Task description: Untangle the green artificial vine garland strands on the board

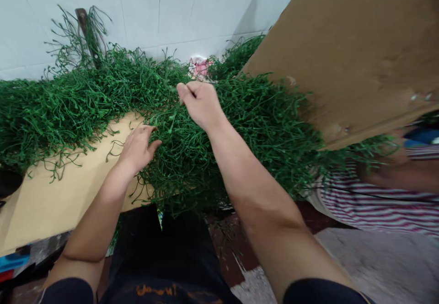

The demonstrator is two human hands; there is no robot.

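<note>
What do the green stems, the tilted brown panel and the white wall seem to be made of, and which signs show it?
Green stems: perhaps plastic, slightly shiny; their even colour and wiry look suggest it, but real plants remain possible.
Brown panel: probably cardboard or wood-based board, matt, given its tan face and scuffs.
White wall: likely glazed tile, smooth, by its straight joints.

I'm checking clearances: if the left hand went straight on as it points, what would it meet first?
The left hand would probably meet the green stems just ahead of it; depth leaves unclear whether they touch now.
</note>
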